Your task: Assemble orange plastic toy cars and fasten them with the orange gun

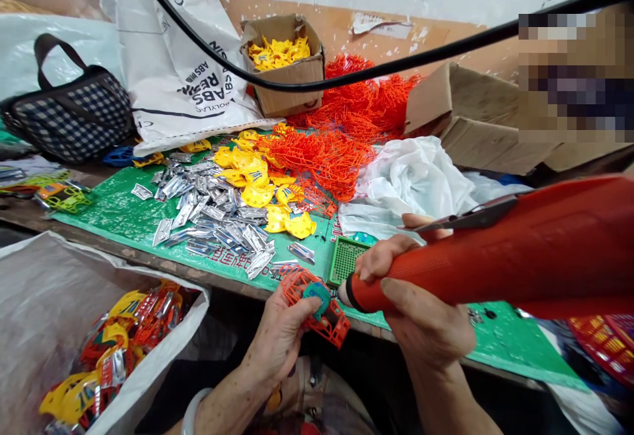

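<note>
My left hand (278, 337) pinches an orange plastic frame (324, 311) with a teal round piece set in it, held just in front of the table's edge. My right hand (415, 298) is wrapped round the grip of a big red electric screwdriver (500, 257), whose black nose touches the teal piece. On the green mat (123, 214) lie a heap of silver metal clips (211, 214), yellow plastic parts (260, 184) and a tangle of orange frames (337, 151).
A small green grid tray (345, 260) sits by the screwdriver's nose. A white sack (106, 346) at lower left holds assembled parts. Behind stand a carton of yellow parts (283, 59), a checked bag (74, 115), white plastic bags (416, 181) and flattened cartons (475, 118). A black cable (297, 82) crosses overhead.
</note>
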Tool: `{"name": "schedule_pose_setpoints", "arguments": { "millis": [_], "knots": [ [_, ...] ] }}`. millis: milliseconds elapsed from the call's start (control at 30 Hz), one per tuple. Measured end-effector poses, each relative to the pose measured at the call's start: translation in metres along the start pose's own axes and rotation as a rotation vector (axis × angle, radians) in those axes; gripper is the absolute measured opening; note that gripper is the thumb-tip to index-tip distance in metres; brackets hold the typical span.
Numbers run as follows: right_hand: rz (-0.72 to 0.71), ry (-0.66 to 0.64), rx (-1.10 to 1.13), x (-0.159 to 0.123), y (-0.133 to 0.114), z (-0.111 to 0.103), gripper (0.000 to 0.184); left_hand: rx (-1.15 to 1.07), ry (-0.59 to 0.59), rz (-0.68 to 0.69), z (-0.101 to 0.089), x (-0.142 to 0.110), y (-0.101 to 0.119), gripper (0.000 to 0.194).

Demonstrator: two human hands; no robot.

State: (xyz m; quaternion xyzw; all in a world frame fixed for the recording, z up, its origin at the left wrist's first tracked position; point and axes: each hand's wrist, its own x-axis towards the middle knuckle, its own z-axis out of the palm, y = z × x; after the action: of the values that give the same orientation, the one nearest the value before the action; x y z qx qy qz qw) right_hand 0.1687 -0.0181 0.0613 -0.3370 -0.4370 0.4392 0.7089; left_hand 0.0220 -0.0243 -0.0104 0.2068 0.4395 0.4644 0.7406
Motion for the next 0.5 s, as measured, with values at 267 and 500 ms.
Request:
{"name": "schedule_pose_setpoints", "arguments": {
  "millis": [267,500],
  "knots": [
    [-0.015,-0.037,-0.008,-0.0005,0.0066,-0.0016,0.048,-0.022,0.061,-0.025,-0.0024,0.0009,-0.0006,0.031],
    [0.005,-0.077,0.024,-0.0031,0.0071,-0.0037,0.048,0.009,0.058,-0.031,-0.0044,0.0012,-0.0006,0.032]
  ]
}}
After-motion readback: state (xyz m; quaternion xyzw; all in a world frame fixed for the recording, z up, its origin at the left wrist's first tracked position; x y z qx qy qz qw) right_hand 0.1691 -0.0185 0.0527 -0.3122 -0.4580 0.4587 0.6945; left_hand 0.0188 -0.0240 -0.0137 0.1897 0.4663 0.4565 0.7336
